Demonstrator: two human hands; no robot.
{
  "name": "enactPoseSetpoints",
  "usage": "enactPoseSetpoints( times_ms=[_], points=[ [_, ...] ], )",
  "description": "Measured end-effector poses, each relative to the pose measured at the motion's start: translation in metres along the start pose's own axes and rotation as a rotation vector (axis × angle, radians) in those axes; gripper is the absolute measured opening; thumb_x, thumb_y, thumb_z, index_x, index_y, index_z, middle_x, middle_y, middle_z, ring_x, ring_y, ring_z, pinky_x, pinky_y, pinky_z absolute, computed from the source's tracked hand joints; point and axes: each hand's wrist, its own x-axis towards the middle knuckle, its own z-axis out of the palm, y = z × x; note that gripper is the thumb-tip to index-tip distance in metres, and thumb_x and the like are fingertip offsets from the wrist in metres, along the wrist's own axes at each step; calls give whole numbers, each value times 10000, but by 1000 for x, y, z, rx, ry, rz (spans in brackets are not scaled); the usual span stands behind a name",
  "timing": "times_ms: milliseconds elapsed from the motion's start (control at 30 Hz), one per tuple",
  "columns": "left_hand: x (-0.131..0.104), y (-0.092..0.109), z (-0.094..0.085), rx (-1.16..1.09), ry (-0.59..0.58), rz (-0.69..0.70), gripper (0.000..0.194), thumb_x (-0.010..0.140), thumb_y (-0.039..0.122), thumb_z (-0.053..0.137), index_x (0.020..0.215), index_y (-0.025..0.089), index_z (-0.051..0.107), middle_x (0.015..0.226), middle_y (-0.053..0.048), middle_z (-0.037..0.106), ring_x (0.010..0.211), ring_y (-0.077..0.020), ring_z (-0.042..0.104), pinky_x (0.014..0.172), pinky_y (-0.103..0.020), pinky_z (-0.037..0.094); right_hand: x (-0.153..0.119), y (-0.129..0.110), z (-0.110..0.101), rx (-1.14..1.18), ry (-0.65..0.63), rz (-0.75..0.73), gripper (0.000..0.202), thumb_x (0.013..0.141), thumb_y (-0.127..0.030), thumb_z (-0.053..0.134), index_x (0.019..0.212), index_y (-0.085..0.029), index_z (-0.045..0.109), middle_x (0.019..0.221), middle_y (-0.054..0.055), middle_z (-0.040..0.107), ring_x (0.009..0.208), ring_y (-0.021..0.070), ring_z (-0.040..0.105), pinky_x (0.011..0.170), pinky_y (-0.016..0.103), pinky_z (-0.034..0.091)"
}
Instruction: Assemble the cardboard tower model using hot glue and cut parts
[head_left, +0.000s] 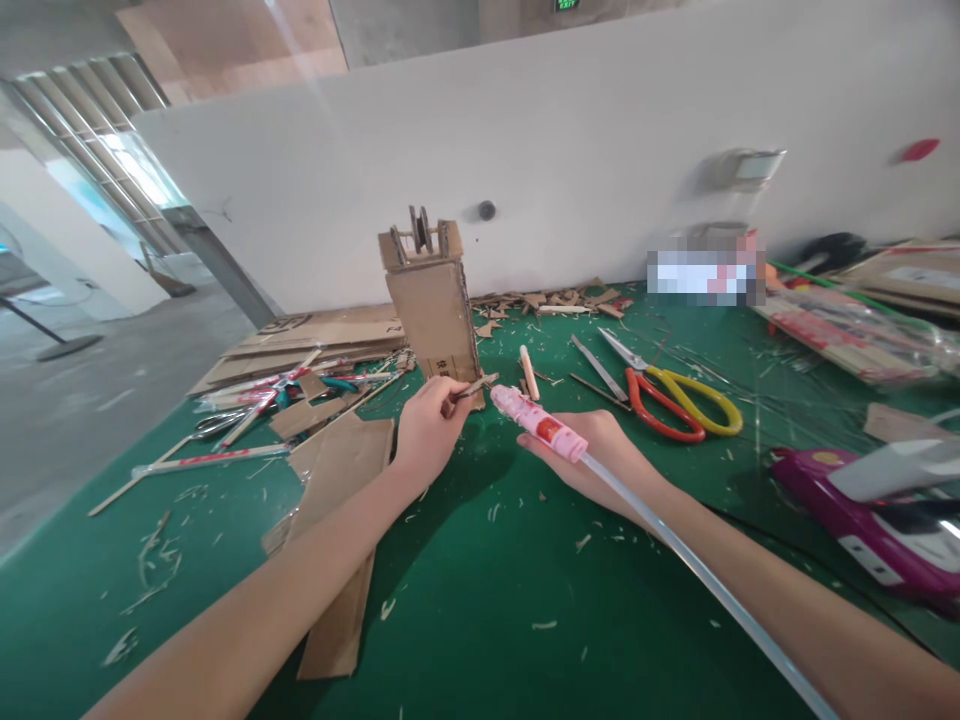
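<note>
My left hand (pixel 433 425) pinches a small strip of cardboard (pixel 474 384) just in front of a cardboard tower (pixel 429 315). The tower stands upright, with a cardboard pulley wheel (pixel 420 230) between two side pieces at its top. In my right hand (pixel 592 455) is a pink hot glue gun (pixel 534 420), its tip pointing left, close to the strip. Whether the tip touches the strip I cannot tell. A long clear glue stick (pixel 697 570) runs from the gun's rear toward the bottom right. My right fingers are partly hidden behind the gun.
Scissors (pixel 667 400) with red and yellow handles lie right of the gun, beside a metal blade (pixel 600 368). Cut cardboard (pixel 349 470) and wooden sticks (pixel 217 458) cover the left. A purple appliance (pixel 862 510) sits at right. Scraps (pixel 555 300) line the white wall (pixel 570 150).
</note>
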Motion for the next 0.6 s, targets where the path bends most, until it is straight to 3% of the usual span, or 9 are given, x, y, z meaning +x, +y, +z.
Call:
enactPoseSetpoints(
  times_ms=[300, 600],
  points=[
    [0, -1, 1, 5, 9, 31, 9, 831, 191, 612, 831, 193, 620, 709, 17, 582, 591, -105, 490, 575, -222, 386, -2, -6, -1, 1, -71, 39, 424, 818, -545, 525, 564, -207, 498, 508, 1, 527, 463, 114, 456, 469, 246, 271],
    [1, 4, -1, -7, -7, 14, 78, 806, 118, 574, 818, 185, 611, 693, 21, 564, 575, -102, 484, 566, -222, 384, -3, -5, 4, 4, -62, -32, 420, 821, -535, 528, 566, -202, 507, 492, 0, 534, 437, 109, 468, 454, 246, 257]
  ],
)
